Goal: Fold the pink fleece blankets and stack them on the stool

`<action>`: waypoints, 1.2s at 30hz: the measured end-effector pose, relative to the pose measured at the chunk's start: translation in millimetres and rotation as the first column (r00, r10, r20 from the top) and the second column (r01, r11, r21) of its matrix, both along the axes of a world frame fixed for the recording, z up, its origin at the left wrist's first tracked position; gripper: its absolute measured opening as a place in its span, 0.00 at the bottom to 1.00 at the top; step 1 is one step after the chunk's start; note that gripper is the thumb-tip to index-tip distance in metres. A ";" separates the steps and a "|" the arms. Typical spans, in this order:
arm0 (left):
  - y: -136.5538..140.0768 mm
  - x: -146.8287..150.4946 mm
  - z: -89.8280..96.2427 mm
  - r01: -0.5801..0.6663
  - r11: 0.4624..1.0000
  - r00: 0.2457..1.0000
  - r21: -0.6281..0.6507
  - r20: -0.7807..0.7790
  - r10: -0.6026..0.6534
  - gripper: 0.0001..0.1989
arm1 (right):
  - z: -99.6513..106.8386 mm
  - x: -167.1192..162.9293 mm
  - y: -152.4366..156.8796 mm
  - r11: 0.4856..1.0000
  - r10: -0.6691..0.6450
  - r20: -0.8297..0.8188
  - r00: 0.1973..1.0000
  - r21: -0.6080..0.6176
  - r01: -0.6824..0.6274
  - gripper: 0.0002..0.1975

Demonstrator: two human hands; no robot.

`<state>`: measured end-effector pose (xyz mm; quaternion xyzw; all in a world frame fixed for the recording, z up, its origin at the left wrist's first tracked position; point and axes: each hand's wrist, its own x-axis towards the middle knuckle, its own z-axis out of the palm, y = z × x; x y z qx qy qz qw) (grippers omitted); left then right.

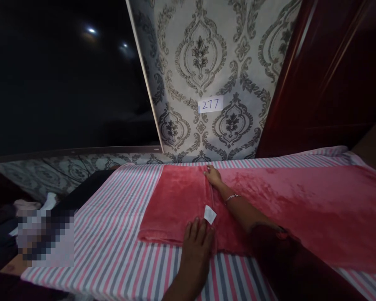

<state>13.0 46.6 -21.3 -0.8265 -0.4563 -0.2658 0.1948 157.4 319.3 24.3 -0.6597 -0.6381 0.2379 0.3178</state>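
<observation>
A plush red blanket (301,200) lies on a striped cloth, its left end folded over into a flap (178,196). A small white tag (209,214) sticks out at the flap's edge. My left hand (198,240) lies flat on the near end of that edge, just below the tag, fingers stretched out. At the far corner of the same edge, my right hand (213,176) has its fingers bent and closed on the blanket; the fingertips are small in view. A thin bracelet (232,197) circles the right wrist.
The pink, grey and white striped cloth (113,234) covers the table. A large dark screen (65,83) stands back left, and a dark red wooden panel (326,83) back right. On the patterned wall is a paper label (210,104) reading 277. A blurred-out patch (47,238) is at left.
</observation>
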 end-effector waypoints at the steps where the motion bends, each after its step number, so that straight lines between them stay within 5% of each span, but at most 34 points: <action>1: 0.2 0.3 -1.3 0.003 1.000 1.000 -0.007 -0.008 -0.003 0.29 | 0.5 -0.3 -0.6 1.000 0.002 0.014 1.000 0.001 -0.002 0.22; 12: -4.4 6.7 2.4 -0.054 0.996 0.998 -0.065 -0.045 0.051 0.30 | 25.7 -9.1 -20.5 0.999 0.027 0.183 0.983 0.019 -0.031 0.29; 17: -3.9 9.7 10.4 -0.058 0.992 0.998 -0.113 -0.044 0.053 0.29 | 28.3 -31.5 -66.3 0.960 0.155 0.381 0.911 0.160 -0.230 0.36; 22: -10.7 12.3 14.6 -0.045 0.981 0.999 -0.189 -0.021 0.042 0.30 | 12.0 -37.5 -98.4 0.951 0.265 0.501 0.824 0.006 -0.309 0.36; 28: -12.9 -8.5 66.0 0.168 0.871 0.963 -0.462 0.265 -0.046 0.23 | 2.0 -34.0 -99.7 0.950 0.253 0.533 0.807 0.023 -0.312 0.36; 30: -2.4 -27.6 89.1 0.080 0.873 0.962 -0.481 0.267 0.059 0.21 | 1.6 -34.3 -98.9 0.949 0.251 0.541 0.803 0.024 -0.313 0.36; 32: 9.9 -49.0 101.3 -0.165 0.872 0.960 -0.461 0.129 0.250 0.23 | 1.7 -34.8 -98.8 0.951 0.246 0.547 0.800 0.021 -0.307 0.35; 36: 21.9 -79.0 85.6 -0.537 0.692 0.836 -0.482 -0.196 0.512 0.33 | 2.4 -35.6 -100.4 0.954 0.248 0.553 0.795 0.005 -0.301 0.36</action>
